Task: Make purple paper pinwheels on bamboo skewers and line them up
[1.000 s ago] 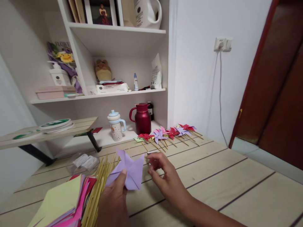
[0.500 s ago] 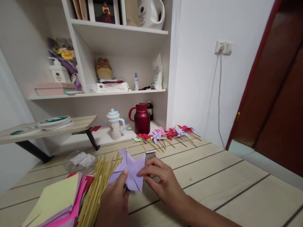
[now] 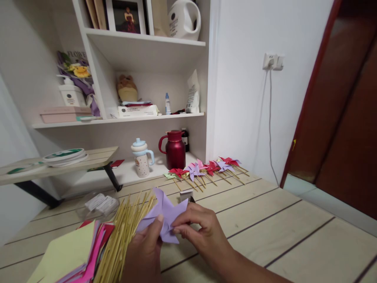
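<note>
Lilac paper pinwheel (image 3: pixel 166 216) is pinched by both the left hand (image 3: pixel 145 251) and right hand (image 3: pixel 202 230) just right of the bamboo skewers (image 3: pixel 123 232), so looks like mid-assembly, and a skewer probably goes on next.

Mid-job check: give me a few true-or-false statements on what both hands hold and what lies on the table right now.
1. Both hands grip the purple paper pinwheel. True: left hand and right hand pinch it.
2. The wooden sticks lie right of the hands. False: they lie left, beside the coloured paper stack.
3. Finished pinwheels lie in a row at the table's far edge. True.
4. The red jug stands on the top shelf. False: it stands on the lowest ledge, beside the spotted cup.
</note>
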Available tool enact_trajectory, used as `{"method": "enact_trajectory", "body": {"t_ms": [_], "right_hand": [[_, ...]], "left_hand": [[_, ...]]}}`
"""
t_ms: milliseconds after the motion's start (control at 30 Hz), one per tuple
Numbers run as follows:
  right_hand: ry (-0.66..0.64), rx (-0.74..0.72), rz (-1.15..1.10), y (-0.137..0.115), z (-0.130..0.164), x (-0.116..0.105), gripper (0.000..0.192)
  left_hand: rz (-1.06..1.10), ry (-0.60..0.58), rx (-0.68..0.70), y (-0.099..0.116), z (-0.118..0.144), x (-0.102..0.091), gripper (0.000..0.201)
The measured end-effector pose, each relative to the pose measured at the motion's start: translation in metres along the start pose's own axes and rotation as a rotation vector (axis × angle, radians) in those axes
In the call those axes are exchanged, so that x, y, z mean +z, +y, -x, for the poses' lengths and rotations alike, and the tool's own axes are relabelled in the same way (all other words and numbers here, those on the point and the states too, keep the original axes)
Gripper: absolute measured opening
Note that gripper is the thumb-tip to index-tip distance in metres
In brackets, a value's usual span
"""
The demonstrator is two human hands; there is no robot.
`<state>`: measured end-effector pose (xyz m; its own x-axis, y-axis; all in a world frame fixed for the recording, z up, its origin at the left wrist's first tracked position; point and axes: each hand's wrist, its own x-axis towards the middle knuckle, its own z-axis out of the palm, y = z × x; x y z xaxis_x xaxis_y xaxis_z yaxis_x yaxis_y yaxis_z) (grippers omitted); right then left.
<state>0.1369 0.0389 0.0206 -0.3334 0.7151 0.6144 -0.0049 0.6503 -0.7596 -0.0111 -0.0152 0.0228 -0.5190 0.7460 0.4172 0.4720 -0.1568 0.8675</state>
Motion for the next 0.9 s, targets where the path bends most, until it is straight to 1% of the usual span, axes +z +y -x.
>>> {"method": "enact_trajectory", "body": {"t_ms": [100,167,233,367,400,433,500,567,600,667,733,800,900], "right_hand": [[0.028,0.035,-0.008,-0.001,0.0,0.0,0.007],[0.042,0.065,-0.006,-0.002,0.0,0.0,0.009],[0.06,0.095,-0.004,-0.003,0.0,0.001,0.01],[0.114,0.15,-0.022,-0.005,0.0,0.002,0.015],[0.125,0.158,-0.028,-0.006,0.0,0.003,0.017],[0.135,0.162,-0.029,-0.006,0.0,0.003,0.019],[0.153,0.16,-0.021,-0.005,0.001,0.004,0.022],[0.168,0.162,-0.007,-0.005,0.001,0.004,0.022],[0.175,0.164,0.0,-0.004,0.001,0.005,0.023],[0.18,0.17,0.01,-0.005,0.001,0.005,0.023],[0.176,0.173,0.017,-0.005,0.001,0.005,0.024],[0.17,0.173,0.023,-0.006,0.0,0.005,0.026],[0.175,0.172,0.039,-0.006,0.001,0.005,0.028]], "left_hand": [[0.051,-0.083,0.072,0.006,0.008,0.0,0.023],[0.057,-0.097,0.091,0.01,0.01,-0.003,0.025],[0.034,-0.123,0.059,0.013,0.007,-0.007,0.023],[0.027,-0.247,-0.083,0.012,-0.004,-0.012,0.016],[0.037,-0.256,-0.102,0.012,-0.006,-0.012,0.015],[0.051,-0.239,-0.1,0.012,-0.006,-0.011,0.015],[0.088,-0.17,-0.066,0.012,-0.005,-0.009,0.014],[0.097,-0.132,-0.047,0.012,-0.004,-0.007,0.014],[0.078,-0.145,-0.053,0.011,-0.005,-0.007,0.014],[0.031,-0.206,-0.08,0.009,-0.008,-0.008,0.011],[0.019,-0.263,-0.109,0.007,-0.01,-0.01,0.017],[0.041,-0.294,-0.138,0.006,-0.011,-0.012,0.022],[0.07,-0.301,-0.145,0.007,-0.008,-0.013,0.02]]}}
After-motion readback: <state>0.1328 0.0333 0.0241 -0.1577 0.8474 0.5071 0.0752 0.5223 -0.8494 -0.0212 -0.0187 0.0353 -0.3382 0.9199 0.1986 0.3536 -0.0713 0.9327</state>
